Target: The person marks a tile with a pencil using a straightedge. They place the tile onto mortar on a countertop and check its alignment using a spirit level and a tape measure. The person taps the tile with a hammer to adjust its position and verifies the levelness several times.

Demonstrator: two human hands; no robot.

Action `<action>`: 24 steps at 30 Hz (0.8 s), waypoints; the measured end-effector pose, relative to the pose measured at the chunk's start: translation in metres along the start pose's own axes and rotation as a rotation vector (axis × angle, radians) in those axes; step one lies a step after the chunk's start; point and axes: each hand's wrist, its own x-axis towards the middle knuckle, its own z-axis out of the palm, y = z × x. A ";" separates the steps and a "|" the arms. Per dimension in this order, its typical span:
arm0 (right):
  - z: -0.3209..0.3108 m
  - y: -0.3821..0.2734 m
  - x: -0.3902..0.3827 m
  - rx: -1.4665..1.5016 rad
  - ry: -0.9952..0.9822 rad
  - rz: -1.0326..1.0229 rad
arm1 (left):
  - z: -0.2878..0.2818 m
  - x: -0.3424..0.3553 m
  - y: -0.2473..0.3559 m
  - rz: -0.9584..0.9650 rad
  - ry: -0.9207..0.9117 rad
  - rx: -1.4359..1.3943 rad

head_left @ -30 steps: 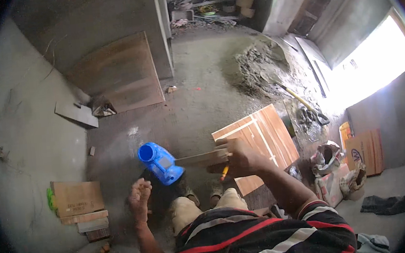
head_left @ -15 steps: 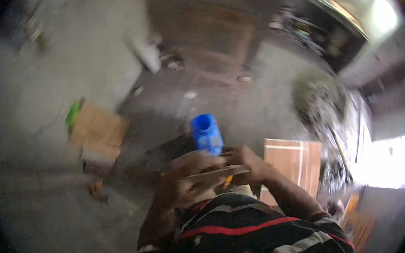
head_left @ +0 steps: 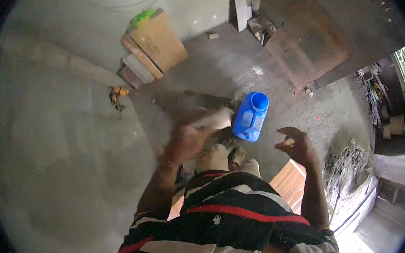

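Pale board (head_left: 219,120) in the left hand (head_left: 187,142) — right hand (head_left: 301,147) half-curled near the blue jug (head_left: 247,120), its grip unclear

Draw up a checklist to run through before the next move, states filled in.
1. Left hand holding the pale, flat, rectangular piece: ok, though blur hides how firm the grip is.
2. Right hand empty: cannot tell; a small orange-tinged spot shows by its curled fingers.
3. Right hand clear of the blue plastic jug: ok, a gap shows between them.
4. Jug capped: not ok, its round mouth is open.
5. Jug empty: cannot tell, the inside is too dark.
6. Brown rectangular cardboard box clear of both hands: ok.
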 end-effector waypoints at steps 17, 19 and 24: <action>-0.005 0.134 0.004 -0.085 0.089 -0.098 | -0.153 -0.079 -0.166 -0.400 0.781 -0.049; 0.012 0.127 0.019 -0.079 0.072 -0.071 | -0.189 -0.097 -0.216 -0.392 0.777 -0.119; 0.025 0.124 0.047 -0.159 0.103 0.008 | -0.207 -0.086 -0.331 -0.538 0.580 0.063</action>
